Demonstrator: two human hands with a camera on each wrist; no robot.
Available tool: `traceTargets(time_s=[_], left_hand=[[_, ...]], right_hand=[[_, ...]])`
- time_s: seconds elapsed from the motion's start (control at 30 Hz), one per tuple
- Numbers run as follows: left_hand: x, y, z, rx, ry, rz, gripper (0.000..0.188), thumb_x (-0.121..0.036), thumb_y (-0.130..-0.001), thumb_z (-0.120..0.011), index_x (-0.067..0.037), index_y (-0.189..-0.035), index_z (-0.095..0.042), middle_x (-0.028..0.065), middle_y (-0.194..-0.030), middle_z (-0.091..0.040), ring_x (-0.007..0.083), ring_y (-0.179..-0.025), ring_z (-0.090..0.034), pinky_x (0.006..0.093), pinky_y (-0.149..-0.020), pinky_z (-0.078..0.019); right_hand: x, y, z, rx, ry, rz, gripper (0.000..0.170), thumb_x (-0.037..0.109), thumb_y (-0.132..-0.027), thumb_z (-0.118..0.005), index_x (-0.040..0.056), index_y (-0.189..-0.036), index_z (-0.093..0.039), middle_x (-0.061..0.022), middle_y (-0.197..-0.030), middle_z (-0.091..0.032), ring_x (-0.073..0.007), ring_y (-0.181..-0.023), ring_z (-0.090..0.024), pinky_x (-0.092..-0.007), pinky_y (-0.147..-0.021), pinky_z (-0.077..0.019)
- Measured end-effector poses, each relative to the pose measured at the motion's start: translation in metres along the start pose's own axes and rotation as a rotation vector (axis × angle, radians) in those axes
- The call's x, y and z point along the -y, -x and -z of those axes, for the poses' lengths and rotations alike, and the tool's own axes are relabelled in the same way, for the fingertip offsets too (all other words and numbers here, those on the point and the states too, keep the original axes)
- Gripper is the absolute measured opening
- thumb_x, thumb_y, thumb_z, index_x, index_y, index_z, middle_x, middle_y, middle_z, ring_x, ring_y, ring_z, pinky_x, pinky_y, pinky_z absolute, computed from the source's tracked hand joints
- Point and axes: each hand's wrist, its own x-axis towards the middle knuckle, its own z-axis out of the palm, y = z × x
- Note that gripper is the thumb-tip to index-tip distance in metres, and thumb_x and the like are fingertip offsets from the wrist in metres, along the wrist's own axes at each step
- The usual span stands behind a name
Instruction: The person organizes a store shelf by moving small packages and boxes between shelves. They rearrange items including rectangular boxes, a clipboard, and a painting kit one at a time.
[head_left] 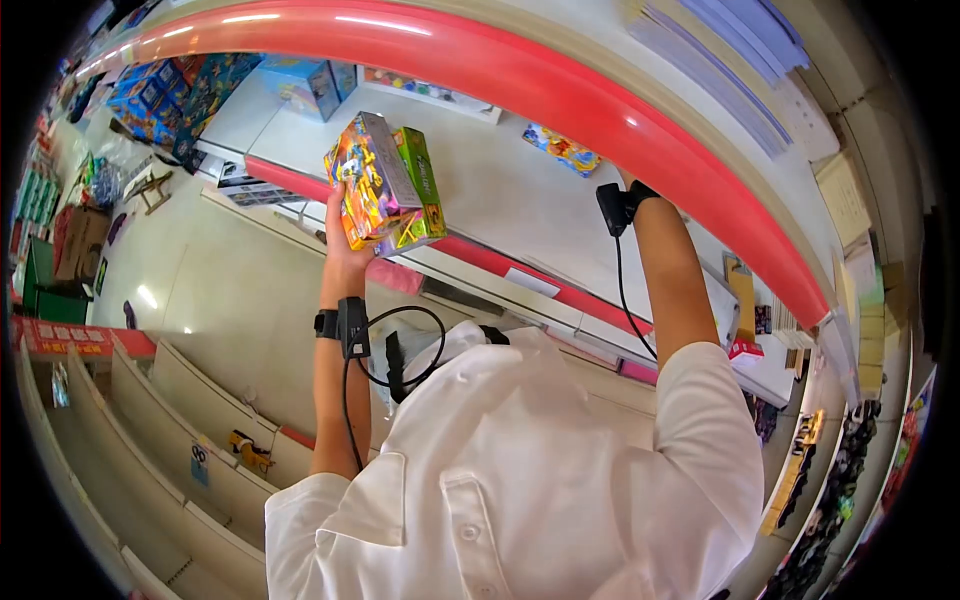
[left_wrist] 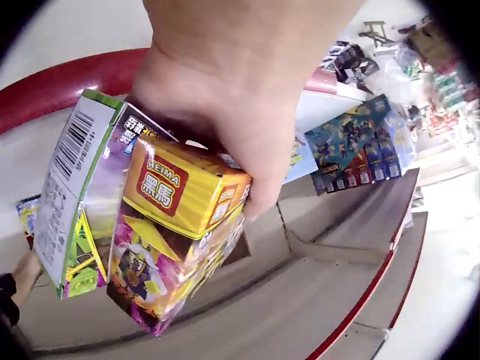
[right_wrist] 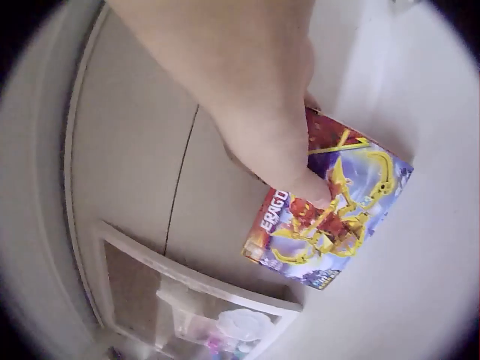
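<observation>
My left hand [head_left: 343, 240] grips two toy boxes side by side over the shelf's front edge. One is an orange-yellow toy box [head_left: 365, 180] with a grey side; in the left wrist view its yellow end reads HEIMA. Beside it is a green toy box [head_left: 420, 190], whose white barcode side [left_wrist: 67, 157] shows in the left wrist view. My right hand [right_wrist: 259, 127] pinches a red and purple toy box [right_wrist: 352, 195] with a yellow figure on it, thumb across its front. In the head view the red upper shelf edge hides most of that hand.
A white shelf [head_left: 480, 170] with a red front strip lies below both hands. The red curved edge [head_left: 500, 50] of an upper shelf runs above. Blue boxes [head_left: 300, 85] stand at the left end, and a framed white tray [right_wrist: 195, 277] lies near the right hand.
</observation>
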Motion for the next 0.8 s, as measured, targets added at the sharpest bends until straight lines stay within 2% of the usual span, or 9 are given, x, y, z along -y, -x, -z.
traceTargets(time_s=[0.13,0.27,0.47,0.53,0.6,0.67,0.77,0.8], left_hand=[[-0.008,-0.001,0.02,-0.022,-0.052,-0.029,0.045,-0.036,-0.088,-0.048,-0.005,-0.12,-0.047,0.0112,-0.113,-0.058,0.0247,-0.099,-0.059,0.0432,-0.086,-0.0479],[-0.01,0.004,0.01,-0.026,-0.079,-0.062,0.041,-0.029,-0.089,-0.049,-0.002,-0.119,-0.045,0.0124,-0.114,-0.058,0.0231,-0.099,-0.059,0.0389,-0.087,-0.0475],[-0.008,0.005,-0.008,-0.083,-0.182,-0.065,0.046,-0.03,-0.088,-0.049,-0.001,-0.122,-0.041,0.0148,-0.116,-0.056,0.0277,-0.102,-0.058,0.0435,-0.089,-0.046],[0.001,-0.004,-0.015,-0.033,-0.171,-0.049,0.044,-0.03,-0.088,-0.048,-0.002,-0.122,-0.041,0.0145,-0.116,-0.056,0.0278,-0.102,-0.057,0.0435,-0.089,-0.0461],[0.017,-0.017,-0.018,-0.021,-0.114,-0.041,0.043,-0.03,-0.089,-0.048,-0.003,-0.122,-0.042,0.0143,-0.116,-0.055,0.0277,-0.103,-0.057,0.0423,-0.089,-0.0459],[0.033,-0.024,-0.035,-0.012,-0.087,-0.023,0.043,-0.03,-0.089,-0.048,-0.003,-0.121,-0.042,0.0141,-0.117,-0.054,0.0275,-0.103,-0.056,0.0421,-0.089,-0.0456],[0.055,-0.034,-0.038,0.032,-0.026,0.031,0.048,-0.035,-0.089,-0.044,-0.004,-0.125,-0.04,0.0143,-0.12,-0.053,0.0286,-0.107,-0.054,0.0437,-0.092,-0.0423],[0.062,-0.036,-0.036,0.048,-0.002,0.061,0.049,-0.036,-0.089,-0.043,-0.004,-0.127,-0.04,0.014,-0.121,-0.052,0.0288,-0.108,-0.053,0.0441,-0.093,-0.0413]], right_hand=[[0.025,0.004,-0.009,-0.059,0.028,0.15,0.047,0.033,-0.076,-0.063,0.0114,-0.116,-0.053,-0.0094,-0.103,-0.057,-0.0181,-0.087,-0.057,-0.0307,-0.069,-0.0456],[0.056,0.003,-0.021,-0.12,0.044,0.292,0.047,0.034,-0.077,-0.063,0.0114,-0.116,-0.053,-0.0095,-0.104,-0.057,-0.0185,-0.089,-0.057,-0.0313,-0.071,-0.0457],[0.107,0.01,-0.035,-0.194,-0.043,0.48,0.046,0.035,-0.078,-0.064,0.0114,-0.115,-0.053,-0.0096,-0.107,-0.057,-0.0191,-0.092,-0.057,-0.0321,-0.073,-0.0458],[0.125,0.018,-0.039,-0.018,-0.252,0.486,0.046,0.036,-0.078,-0.064,0.0114,-0.115,-0.053,-0.0097,-0.107,-0.057,-0.0192,-0.093,-0.056,-0.0324,-0.074,-0.0458],[0.148,0.04,-0.049,0.439,-0.659,0.293,0.062,0.035,-0.08,-0.063,0.0142,-0.132,-0.036,-0.0107,-0.118,-0.051,-0.0203,-0.097,-0.055,-0.035,-0.077,-0.0468],[0.181,0.091,-0.038,0.641,-0.821,0.224,0.065,0.029,-0.086,-0.058,0.0151,-0.139,-0.023,-0.0141,-0.117,-0.05,-0.0275,-0.101,-0.053,-0.0415,-0.079,-0.0488],[0.19,0.121,-0.029,0.886,-1.137,0.055,0.078,0.031,-0.084,-0.06,0.0208,-0.142,-0.008,-0.0126,-0.115,-0.045,-0.0226,-0.097,-0.054,-0.0387,-0.076,-0.0519],[0.183,0.124,-0.027,0.879,-1.137,0.03,0.078,0.03,-0.084,-0.059,0.0203,-0.142,-0.008,-0.0125,-0.114,-0.045,-0.0226,-0.097,-0.054,-0.0386,-0.076,-0.0524]])
